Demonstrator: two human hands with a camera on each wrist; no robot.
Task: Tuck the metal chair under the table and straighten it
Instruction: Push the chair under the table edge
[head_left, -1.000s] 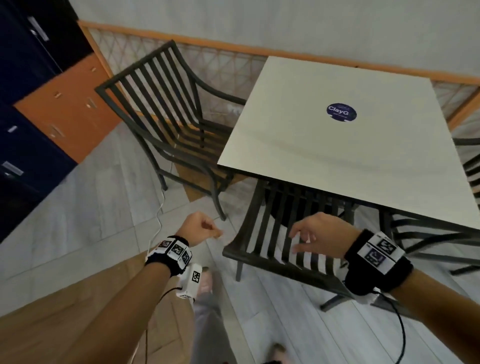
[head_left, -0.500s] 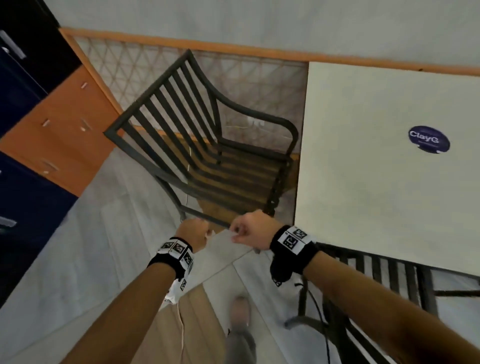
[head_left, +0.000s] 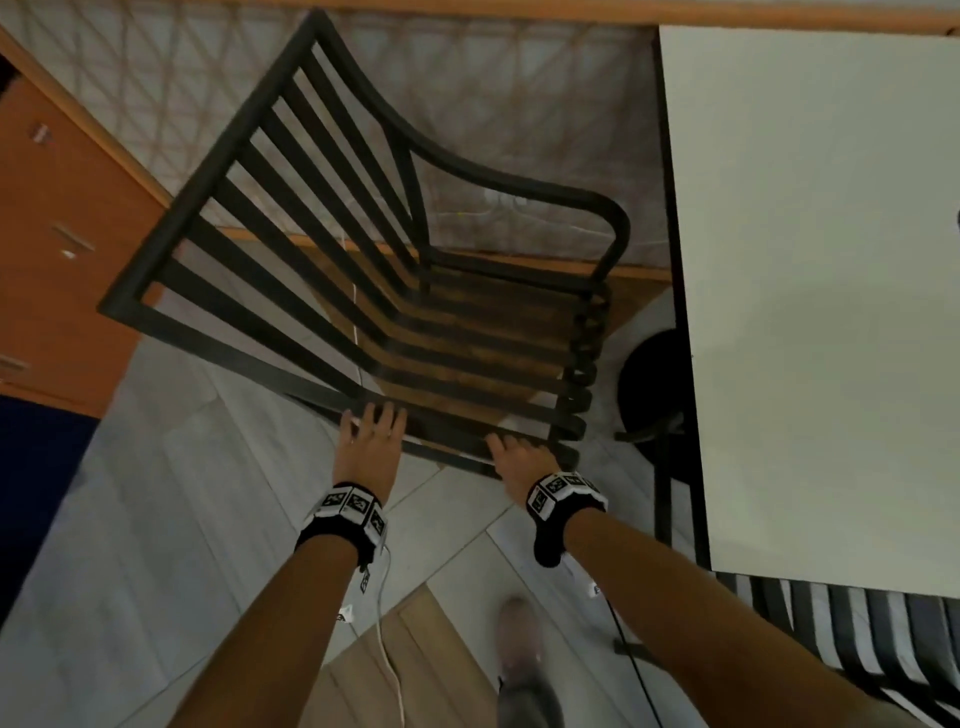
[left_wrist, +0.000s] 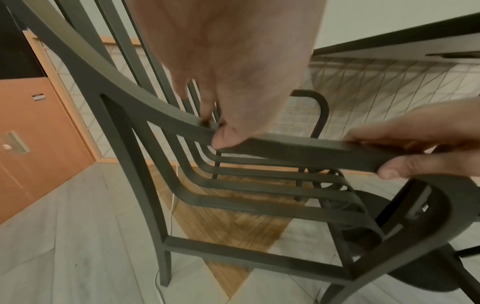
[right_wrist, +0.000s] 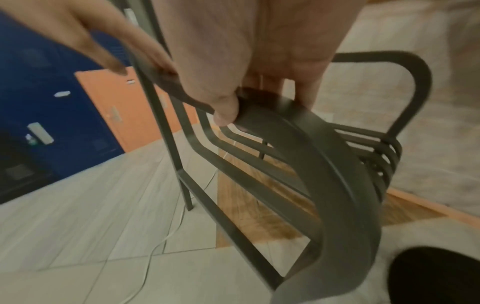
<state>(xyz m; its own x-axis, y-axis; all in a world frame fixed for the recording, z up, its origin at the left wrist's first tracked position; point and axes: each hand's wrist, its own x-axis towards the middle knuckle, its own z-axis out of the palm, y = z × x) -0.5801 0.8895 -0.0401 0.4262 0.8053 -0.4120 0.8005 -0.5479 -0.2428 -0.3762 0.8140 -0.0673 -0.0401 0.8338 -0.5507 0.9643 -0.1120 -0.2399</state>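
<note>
A dark metal slatted chair (head_left: 363, 270) stands on the floor left of the white square table (head_left: 831, 270), angled to it and outside its edge. Both my hands are on the chair's near armrest (left_wrist: 298, 150). My left hand (head_left: 371, 441) grips the armrest toward the backrest, fingers over the top and thumb (left_wrist: 223, 139) against its side. My right hand (head_left: 519, 457) grips it closer to the table, where the armrest curves down at the front (right_wrist: 311, 144), with its thumb (right_wrist: 226, 111) on the bar.
The table's black round base (head_left: 654, 384) sits just right of the chair. A second slatted chair (head_left: 857, 639) is under the table's near side. Orange and blue cabinets (head_left: 62, 249) line the left. A white cable (head_left: 389, 649) and my shoe (head_left: 519, 654) are on the floor.
My view turned left from the tucked chair to the angled one. Both hands, held as loose fists a moment ago, reached forward and took hold of its near armrest.
</note>
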